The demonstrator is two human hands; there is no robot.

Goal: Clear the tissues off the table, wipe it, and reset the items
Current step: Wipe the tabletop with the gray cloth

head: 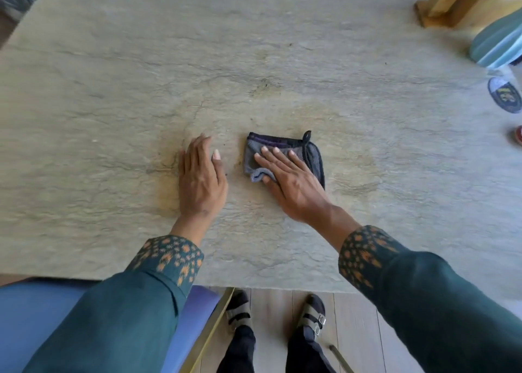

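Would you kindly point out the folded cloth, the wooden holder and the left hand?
folded cloth point(312, 154): head view, dark ribbed edge by the fingertips.
wooden holder point(449, 4): head view, its front face.
left hand point(201, 179): head view, back of the hand.

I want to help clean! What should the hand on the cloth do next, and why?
Probably slide the cloth sideways across the table. The right hand lies flat on the folded cloth, pressing it down, while the left hand rests on the bare top beside it. No tissues show, and most of the surface lies beyond the cloth.
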